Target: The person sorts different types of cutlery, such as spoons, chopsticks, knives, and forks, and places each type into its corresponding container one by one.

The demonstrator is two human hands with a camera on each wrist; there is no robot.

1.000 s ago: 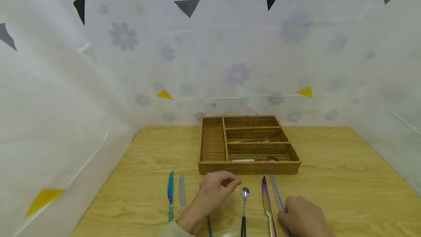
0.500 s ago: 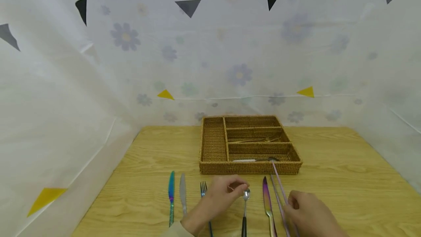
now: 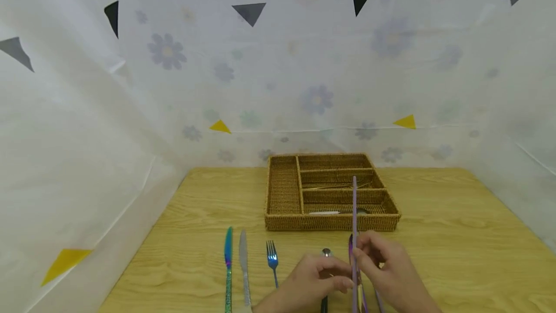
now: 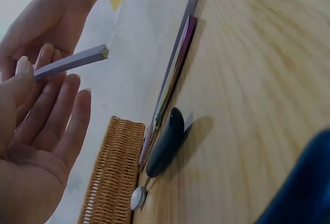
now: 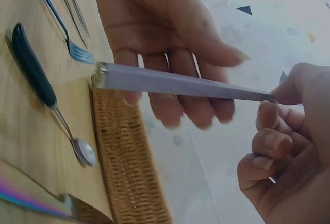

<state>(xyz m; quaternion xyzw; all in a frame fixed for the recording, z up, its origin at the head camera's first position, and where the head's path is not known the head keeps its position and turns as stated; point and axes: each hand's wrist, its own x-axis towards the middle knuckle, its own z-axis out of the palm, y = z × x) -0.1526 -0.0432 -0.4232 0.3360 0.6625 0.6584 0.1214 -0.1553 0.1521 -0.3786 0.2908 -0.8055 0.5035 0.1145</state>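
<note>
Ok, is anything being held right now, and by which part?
A purple chopstick, pinched by the right hand partway along its length, between its ends. The left hand is close beside it; I can't tell whether it touches.

Free tabletop (image 3: 447, 226) flanks the tray (image 3: 321, 222); chopstick (image 5: 170, 83) and spoon (image 5: 44, 84) obstruct its front.

The worktop (image 3: 195, 206) is seen from above in the head view, which is aimed forward and down, the curtain (image 3: 278, 62) being faced beyond the basket (image 3: 330, 222). Close up, the left hand (image 3: 314, 277), right hand (image 3: 386, 260) and chopstick (image 3: 354, 211) are shown from opposite sides in the wrist views, with the worktop turned sideways. The basket and spoon (image 5: 33, 64) are shared by all three.
</note>
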